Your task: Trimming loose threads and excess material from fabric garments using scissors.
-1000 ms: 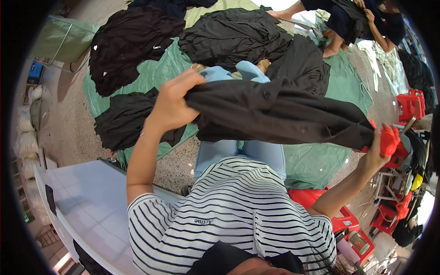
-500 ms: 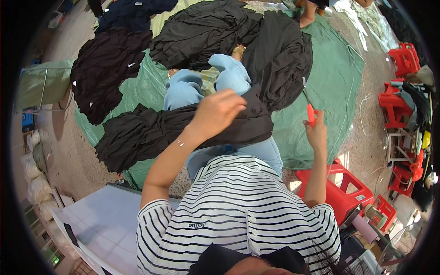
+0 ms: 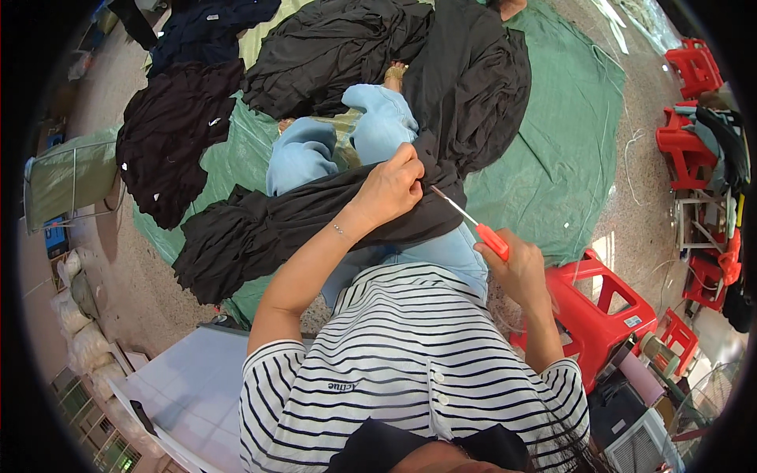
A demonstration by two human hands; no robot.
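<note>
A long black garment (image 3: 260, 229) lies across my lap and blue-jeaned legs (image 3: 303, 154). My left hand (image 3: 392, 188) pinches its fabric near the middle. My right hand (image 3: 519, 266) holds a small thread snipper with a red handle (image 3: 490, 240); its thin metal tip touches the cloth just right of my left fingers. I wear a black and white striped shirt (image 3: 410, 370).
Piles of black garments (image 3: 331, 47) and a dark heap (image 3: 169, 130) lie on a green tarp (image 3: 552, 150) on the floor. A red plastic stool (image 3: 599, 307) stands at my right, more red stools (image 3: 694, 67) farther right. A pale table (image 3: 189, 386) is at lower left.
The garment, held up and stretched between both hands, has dropped onto my lap. My right hand came in from the far right, and the snipper's tip now meets the cloth by my left hand.
</note>
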